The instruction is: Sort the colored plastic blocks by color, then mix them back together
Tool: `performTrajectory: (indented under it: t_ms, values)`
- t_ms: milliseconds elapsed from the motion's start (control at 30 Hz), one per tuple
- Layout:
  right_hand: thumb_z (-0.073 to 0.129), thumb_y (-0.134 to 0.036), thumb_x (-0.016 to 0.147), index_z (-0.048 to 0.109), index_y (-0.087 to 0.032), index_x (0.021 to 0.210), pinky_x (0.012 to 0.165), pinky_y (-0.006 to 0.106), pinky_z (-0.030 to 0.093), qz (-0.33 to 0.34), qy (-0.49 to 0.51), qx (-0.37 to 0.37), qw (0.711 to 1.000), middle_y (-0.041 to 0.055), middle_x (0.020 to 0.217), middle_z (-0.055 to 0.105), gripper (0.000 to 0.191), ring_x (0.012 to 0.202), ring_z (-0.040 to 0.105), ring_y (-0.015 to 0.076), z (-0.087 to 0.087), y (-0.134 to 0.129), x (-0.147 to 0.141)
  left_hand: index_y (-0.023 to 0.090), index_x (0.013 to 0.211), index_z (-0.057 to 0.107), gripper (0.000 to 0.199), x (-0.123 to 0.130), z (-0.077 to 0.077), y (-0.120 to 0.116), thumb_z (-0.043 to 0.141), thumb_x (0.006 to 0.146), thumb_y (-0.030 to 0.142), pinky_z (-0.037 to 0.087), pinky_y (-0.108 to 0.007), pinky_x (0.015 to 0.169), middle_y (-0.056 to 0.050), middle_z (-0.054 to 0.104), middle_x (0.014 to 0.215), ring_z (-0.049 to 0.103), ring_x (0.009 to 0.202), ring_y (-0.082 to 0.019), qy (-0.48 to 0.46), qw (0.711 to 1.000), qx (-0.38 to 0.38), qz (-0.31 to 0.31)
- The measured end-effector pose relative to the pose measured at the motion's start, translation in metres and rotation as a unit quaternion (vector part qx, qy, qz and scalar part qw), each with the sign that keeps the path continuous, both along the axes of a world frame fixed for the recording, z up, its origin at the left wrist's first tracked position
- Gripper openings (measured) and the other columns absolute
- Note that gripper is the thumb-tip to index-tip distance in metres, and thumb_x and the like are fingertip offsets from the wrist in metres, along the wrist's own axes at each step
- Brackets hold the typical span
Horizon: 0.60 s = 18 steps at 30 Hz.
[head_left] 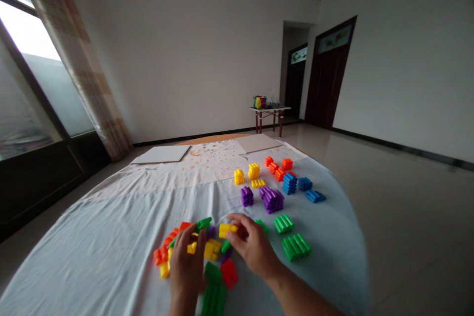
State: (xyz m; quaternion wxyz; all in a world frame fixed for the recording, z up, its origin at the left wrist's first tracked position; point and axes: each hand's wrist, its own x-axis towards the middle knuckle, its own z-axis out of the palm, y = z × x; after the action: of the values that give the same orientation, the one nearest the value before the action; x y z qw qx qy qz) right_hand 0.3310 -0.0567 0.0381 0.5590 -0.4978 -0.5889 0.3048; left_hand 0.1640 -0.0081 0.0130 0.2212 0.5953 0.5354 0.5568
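A mixed pile of plastic building blocks lies at the front of the cloth-covered table, with both hands over it. My left hand point(188, 259) is closed at the fingertips on a green block point(203, 223). Between the thumb and fingers of my right hand point(254, 242) is a yellow block point(227, 230). Orange blocks point(161, 255) lie left of my left hand, partly hidden by it. Below and between the hands are another yellow block point(212, 250), a red block point(229, 273) and a larger green ribbed piece point(214, 298).
Blocks stand grouped by colour: green point(296, 247), purple point(272, 200), blue point(290, 183), yellow point(254, 171) and orange point(287, 163). Two flat boards, one left point(162, 154) and one right point(258, 143), lie toward the far edge. A small table point(269, 108) stands by the wall.
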Motion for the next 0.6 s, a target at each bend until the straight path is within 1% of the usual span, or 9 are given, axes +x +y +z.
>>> performTrajectory:
  t_ms: [67, 167, 267, 333, 400, 467, 533, 600]
  values:
    - [0.057, -0.029, 0.08, 0.062, -0.022, 0.105, 0.07, 0.027, 0.05, -0.002, 0.003, 0.008, 1.0, 0.0041, 0.094, 0.065, 0.026, 0.076, 0.06, 0.0154, 0.011, 0.001, 0.01, 0.02, 0.09, 0.064, 0.043, -0.004, -0.004, 0.0, 0.06, 0.066, 0.056, 0.049, -0.027, 0.05, -0.005, 0.064, 0.077, 0.061, 0.069, -0.019, 0.024, 1.0, 0.002, 0.003]
    - [0.058, -0.03, 0.079, 0.063, -0.02, 0.098, 0.071, 0.028, 0.05, 0.023, 0.03, -0.009, 0.999, 0.0036, 0.088, 0.065, 0.022, 0.074, 0.06, 0.0148, 0.026, 0.009, 0.03, 0.022, 0.086, 0.065, 0.04, -0.008, -0.004, -0.002, 0.06, 0.066, 0.056, 0.05, -0.028, 0.053, -0.004, 0.065, 0.076, 0.062, 0.068, -0.019, 0.056, 0.998, 0.011, -0.005]
    - [0.065, -0.029, 0.072, 0.06, -0.019, 0.104, 0.077, 0.031, 0.05, 0.067, 0.082, -0.045, 0.993, 0.0027, 0.088, 0.066, 0.034, 0.082, 0.063, 0.0167, 0.039, 0.027, 0.054, 0.023, 0.085, 0.065, 0.038, -0.009, -0.004, -0.001, 0.059, 0.067, 0.056, 0.05, -0.028, 0.052, -0.004, 0.065, 0.075, 0.062, 0.067, -0.019, 0.071, 0.997, 0.022, -0.015]
    - [0.068, -0.028, 0.067, 0.058, -0.019, 0.107, 0.083, 0.034, 0.049, 0.072, 0.087, -0.047, 0.993, 0.0027, 0.092, 0.066, 0.042, 0.089, 0.063, 0.0182, 0.045, 0.043, 0.074, 0.024, 0.086, 0.065, 0.037, -0.009, -0.006, -0.001, 0.059, 0.067, 0.056, 0.05, -0.027, 0.052, -0.003, 0.064, 0.075, 0.062, 0.068, -0.019, 0.077, 0.997, 0.022, -0.02]
    - [0.069, -0.028, 0.067, 0.059, -0.018, 0.107, 0.085, 0.035, 0.049, 0.042, 0.057, -0.035, 0.997, 0.0033, 0.093, 0.066, 0.042, 0.09, 0.062, 0.0182, 0.049, 0.059, 0.094, 0.025, 0.088, 0.066, 0.037, -0.008, -0.008, 0.0, 0.059, 0.068, 0.055, 0.051, -0.028, 0.055, -0.003, 0.064, 0.075, 0.062, 0.069, -0.019, 0.079, 0.996, 0.015, -0.024]
    - [0.067, -0.03, 0.07, 0.06, -0.016, 0.105, 0.08, 0.033, 0.05, -0.01, 0.008, -0.03, 0.999, 0.0033, 0.089, 0.066, 0.038, 0.084, 0.063, 0.0171, 0.05, 0.077, 0.115, 0.025, 0.089, 0.066, 0.039, -0.006, -0.008, 0.001, 0.06, 0.067, 0.056, 0.052, -0.028, 0.057, -0.003, 0.065, 0.078, 0.062, 0.07, -0.019, 0.068, 0.997, 0.003, -0.03]
    - [0.065, -0.032, 0.073, 0.061, -0.015, 0.102, 0.07, 0.031, 0.052, -0.054, -0.036, -0.052, 0.997, 0.0026, 0.081, 0.066, 0.034, 0.075, 0.062, 0.0159, 0.048, 0.094, 0.133, 0.025, 0.088, 0.066, 0.041, -0.006, -0.008, 0.001, 0.06, 0.065, 0.058, 0.052, -0.029, 0.055, -0.004, 0.066, 0.082, 0.063, 0.071, -0.02, 0.052, 0.998, -0.007, -0.037]
    - [0.063, -0.034, 0.076, 0.063, -0.014, 0.097, 0.063, 0.028, 0.052, -0.067, -0.058, -0.093, 0.992, 0.0021, 0.074, 0.065, 0.029, 0.068, 0.062, 0.0149, 0.045, 0.11, 0.147, 0.026, 0.086, 0.067, 0.039, -0.006, -0.008, 0.001, 0.06, 0.065, 0.059, 0.053, -0.029, 0.055, -0.004, 0.067, 0.083, 0.063, 0.071, -0.02, 0.049, 0.998, -0.007, -0.04]
